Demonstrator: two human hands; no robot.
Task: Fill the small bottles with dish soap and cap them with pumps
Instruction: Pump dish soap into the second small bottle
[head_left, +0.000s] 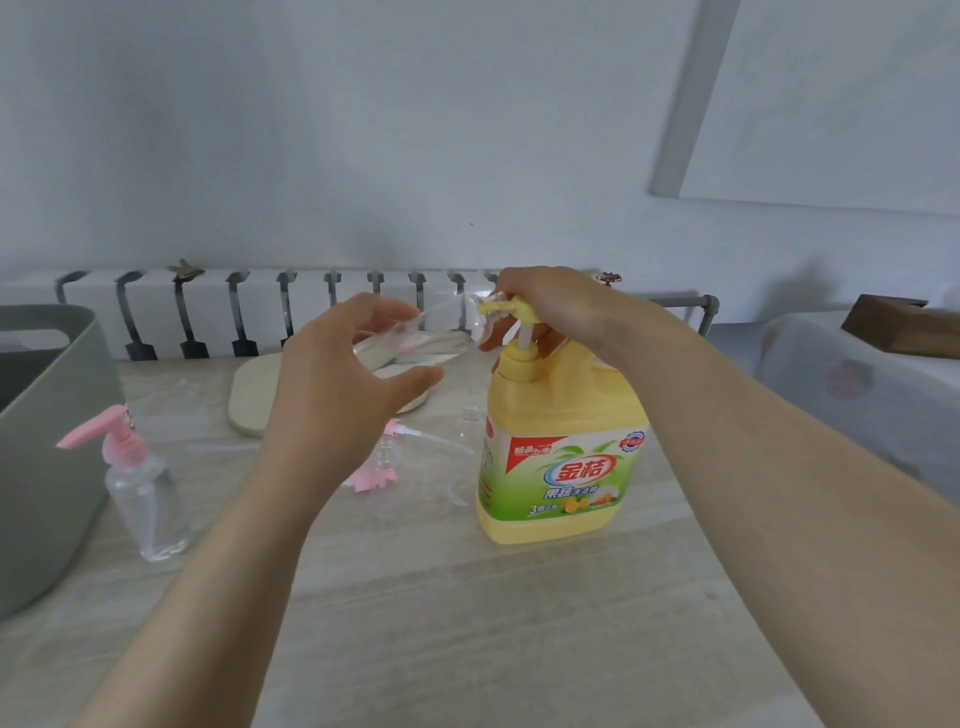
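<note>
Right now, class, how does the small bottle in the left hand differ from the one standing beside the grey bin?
The held bottle lies tilted in the left hand, off the table; the standing bottle is upright on the table. The held bottle has no pump; the standing bottle wears a pink pump. Both are clear plastic.

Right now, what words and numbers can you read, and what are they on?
"金桔": big red letters on the jug, on its label.
"新品上市": red banner on that label.
"果蔬": green letters under the big ones; the smaller words beside them are blurred.
"3倍": bottom left of the label; the rest of that line is too small.
Blue badge: too small to read.
Nothing else shows readable text.
</note>
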